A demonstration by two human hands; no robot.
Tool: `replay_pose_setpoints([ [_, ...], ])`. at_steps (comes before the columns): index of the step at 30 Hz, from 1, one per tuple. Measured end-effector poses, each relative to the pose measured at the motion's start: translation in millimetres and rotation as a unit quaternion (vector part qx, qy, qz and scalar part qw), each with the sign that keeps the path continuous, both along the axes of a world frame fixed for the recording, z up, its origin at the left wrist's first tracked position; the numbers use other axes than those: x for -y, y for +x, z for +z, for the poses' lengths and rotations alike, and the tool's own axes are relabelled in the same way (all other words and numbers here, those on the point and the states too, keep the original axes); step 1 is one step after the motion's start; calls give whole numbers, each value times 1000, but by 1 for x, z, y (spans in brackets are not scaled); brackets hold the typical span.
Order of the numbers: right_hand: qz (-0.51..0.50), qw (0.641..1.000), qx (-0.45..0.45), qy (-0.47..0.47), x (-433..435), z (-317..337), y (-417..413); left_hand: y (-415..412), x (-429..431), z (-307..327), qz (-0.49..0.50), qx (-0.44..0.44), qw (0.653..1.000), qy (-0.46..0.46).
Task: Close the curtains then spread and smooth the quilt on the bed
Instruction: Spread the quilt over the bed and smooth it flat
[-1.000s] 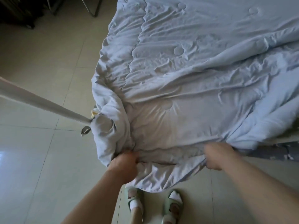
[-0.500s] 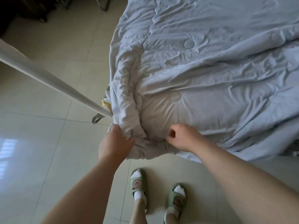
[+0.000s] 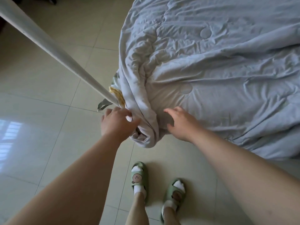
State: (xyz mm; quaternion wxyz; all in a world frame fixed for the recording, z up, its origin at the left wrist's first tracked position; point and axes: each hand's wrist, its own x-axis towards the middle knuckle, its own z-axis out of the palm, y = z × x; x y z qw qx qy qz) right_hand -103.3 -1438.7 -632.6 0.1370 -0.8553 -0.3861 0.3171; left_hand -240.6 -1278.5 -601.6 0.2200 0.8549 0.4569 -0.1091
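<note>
Pale grey slanted metal pole [image 3: 53,51] runs from upper left down to point just above left hand. Left hand [image 3: 116,123] closed on bunched corner of crumpled light blue quilt [image 3: 211,82], fingers curled into fold. Yellow patterned fabric [image 3: 117,95] peeks out just above left hand, beside pole end. Right hand [image 3: 181,121] open, fingers spread, palm down on quilt right of bunched fold. Hands apart. Quilt spreads up and right from both hands, heavily wrinkled. 2 green slippers [image 3: 139,176] with white socks on beige tiled floor [image 3: 40,127] below hands.
</note>
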Motion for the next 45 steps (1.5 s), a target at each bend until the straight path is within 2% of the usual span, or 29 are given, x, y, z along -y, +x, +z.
replay_pose_setpoints([
  [1,-3,1000,1,27,-3,2,-1,2,0,-2,-12,14,1000,-9],
  [3,-17,996,1,89,-12,7,-4,8,1,-5,37,67,992,-101],
  [6,-55,985,-7,161,-39,14,-6,13,8,-11,51,54,986,-147],
  [10,-97,981,-62,157,-83,21,-15,3,12,-23,103,93,970,-201],
  [12,-139,980,-97,103,-102,16,-20,-4,10,-28,62,40,975,-207],
  [14,-183,975,-108,66,-116,12,-24,-16,5,-30,-14,-69,980,-186],
  [16,-247,948,-164,113,-127,14,-25,-31,-6,-29,-52,-200,969,-135],
  [18,-270,918,-226,180,-138,18,-24,-44,-23,-32,-10,-226,969,-99],
  [19,-250,920,-245,174,-144,20,-22,-46,-31,-32,1,-193,978,-83],
  [20,-212,934,-255,130,-148,24,-22,-45,-36,-33,9,-148,986,-73],
  [21,-170,951,-249,70,-151,24,-20,-39,-41,-32,28,-90,992,-82],
  [23,-133,971,-196,31,-150,19,-15,-22,-47,-29,70,23,988,-135],
  [24,-146,972,-176,45,-149,18,-10,-15,-48,-26,84,63,984,-143],
  [26,-185,971,-120,94,-147,14,-3,-4,-51,-24,133,137,976,-103],
  [28,-149,979,-80,112,-149,9,-2,0,-50,-21,208,195,957,-49],
  [31,-8,994,-96,56,-161,-3,-11,4,-43,-28,216,170,961,-15],
  [33,25,994,-108,-4,-169,-11,-17,9,-42,-34,228,122,965,-36],
  [36,20,996,-81,-12,-173,-17,-17,22,-57,-41,302,115,944,-67],
  [41,-15,998,-61,16,-156,-21,-12,30,-77,-48,339,146,929,-25],
  [45,-7,998,-53,23,-137,-18,-10,28,-83,-41,339,132,931,17],
])
